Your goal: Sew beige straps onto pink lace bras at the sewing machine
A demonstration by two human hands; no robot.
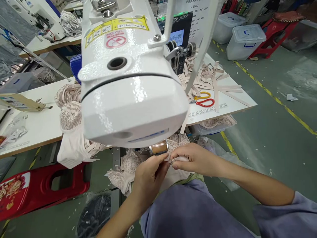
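A white sewing machine head (128, 82) fills the middle of the view and hides the needle area. Just below its front edge, my left hand (148, 175) and my right hand (195, 158) meet, both pinching a narrow beige strap (177, 160) between fingers and thumb. Beige lace fabric (128, 165) lies bunched under and left of my hands, beside a shiny metal part (159, 147) of the machine. My lap in blue-grey cloth (193, 211) is beneath.
Red-and-yellow scissors (204, 100) and several beige straps (210, 77) lie on the white table (237, 102) at right. Lace pieces (69, 105) pile on the left table. A red stool (42, 188) stands lower left; lidded plastic bins (244, 39) sit on the floor far right.
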